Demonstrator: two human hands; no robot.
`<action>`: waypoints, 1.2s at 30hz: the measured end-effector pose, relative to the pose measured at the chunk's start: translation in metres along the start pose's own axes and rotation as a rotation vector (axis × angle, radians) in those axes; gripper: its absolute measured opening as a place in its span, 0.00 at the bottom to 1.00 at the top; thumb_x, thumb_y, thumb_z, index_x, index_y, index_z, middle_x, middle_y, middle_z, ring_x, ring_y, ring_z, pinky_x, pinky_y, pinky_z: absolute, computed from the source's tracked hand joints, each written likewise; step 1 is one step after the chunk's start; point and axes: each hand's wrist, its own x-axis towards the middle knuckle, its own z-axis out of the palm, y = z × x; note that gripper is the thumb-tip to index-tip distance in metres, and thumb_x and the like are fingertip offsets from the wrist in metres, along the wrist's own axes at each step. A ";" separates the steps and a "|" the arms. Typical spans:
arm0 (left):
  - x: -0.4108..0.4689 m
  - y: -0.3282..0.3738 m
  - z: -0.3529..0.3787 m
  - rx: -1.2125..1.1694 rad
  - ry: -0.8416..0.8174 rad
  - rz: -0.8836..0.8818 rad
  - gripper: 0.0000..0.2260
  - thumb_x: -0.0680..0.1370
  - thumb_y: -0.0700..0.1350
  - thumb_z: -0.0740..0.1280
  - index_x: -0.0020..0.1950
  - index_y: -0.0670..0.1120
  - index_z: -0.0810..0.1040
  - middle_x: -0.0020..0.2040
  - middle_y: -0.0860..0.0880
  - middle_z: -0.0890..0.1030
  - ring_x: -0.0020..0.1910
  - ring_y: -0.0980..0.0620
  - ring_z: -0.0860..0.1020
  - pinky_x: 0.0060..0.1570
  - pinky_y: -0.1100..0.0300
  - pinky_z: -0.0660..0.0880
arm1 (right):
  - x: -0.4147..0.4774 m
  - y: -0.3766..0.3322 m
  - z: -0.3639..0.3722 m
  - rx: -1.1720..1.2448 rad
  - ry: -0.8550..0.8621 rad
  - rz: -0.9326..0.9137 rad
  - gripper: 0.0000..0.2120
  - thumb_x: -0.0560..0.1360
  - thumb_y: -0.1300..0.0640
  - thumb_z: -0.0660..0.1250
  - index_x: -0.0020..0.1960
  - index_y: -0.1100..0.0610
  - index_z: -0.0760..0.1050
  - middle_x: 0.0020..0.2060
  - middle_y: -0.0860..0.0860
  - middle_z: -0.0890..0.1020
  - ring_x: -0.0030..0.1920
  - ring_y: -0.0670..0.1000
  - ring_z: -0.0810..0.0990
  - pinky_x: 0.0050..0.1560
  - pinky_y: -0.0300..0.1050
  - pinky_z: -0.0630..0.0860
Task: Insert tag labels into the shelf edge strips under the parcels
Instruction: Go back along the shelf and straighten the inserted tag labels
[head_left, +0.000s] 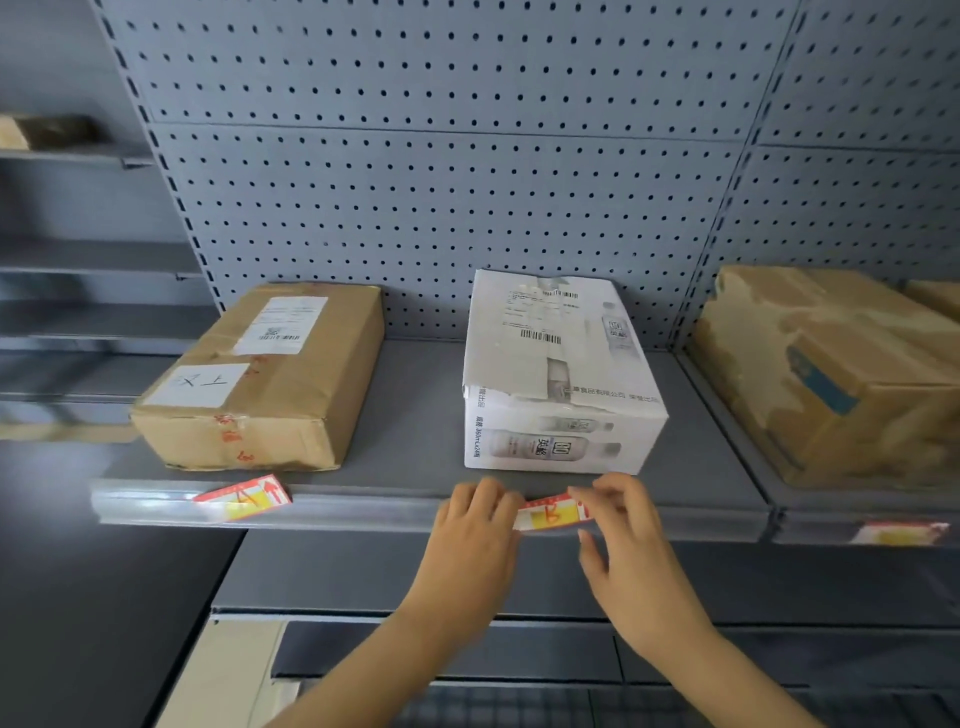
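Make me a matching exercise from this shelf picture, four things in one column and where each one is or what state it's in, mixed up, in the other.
Column one:
1. brown parcel
2. white parcel
3. tilted tag label
4. held tag label

Column two:
A. between the left hand and right hand, at the shelf edge strip
B. on the shelf, right of centre, printed with bottles
C. on the shelf at the left, with a white shipping sticker on top
D. sitting crooked in the strip under the brown parcel

Pairs: 1-C, 2-B, 3-D, 4-A
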 end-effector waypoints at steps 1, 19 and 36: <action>-0.001 0.001 0.000 0.004 -0.007 0.009 0.16 0.65 0.40 0.76 0.50 0.47 0.79 0.46 0.49 0.78 0.41 0.48 0.75 0.39 0.56 0.76 | 0.000 0.001 0.000 0.005 0.011 0.005 0.17 0.73 0.63 0.66 0.61 0.55 0.73 0.59 0.47 0.65 0.55 0.44 0.72 0.54 0.37 0.73; 0.004 0.004 0.001 0.045 -0.062 0.067 0.18 0.61 0.35 0.76 0.49 0.44 0.80 0.44 0.47 0.78 0.39 0.46 0.76 0.38 0.54 0.78 | -0.009 0.006 0.008 -0.182 0.048 -0.073 0.23 0.65 0.66 0.73 0.59 0.58 0.74 0.54 0.52 0.77 0.54 0.51 0.74 0.52 0.46 0.77; -0.045 -0.034 -0.031 0.060 -0.083 0.040 0.17 0.71 0.45 0.56 0.57 0.51 0.76 0.52 0.53 0.79 0.50 0.50 0.77 0.50 0.56 0.72 | -0.015 -0.051 0.031 -0.065 0.008 -0.250 0.20 0.63 0.65 0.74 0.53 0.55 0.77 0.49 0.51 0.76 0.48 0.52 0.76 0.47 0.47 0.77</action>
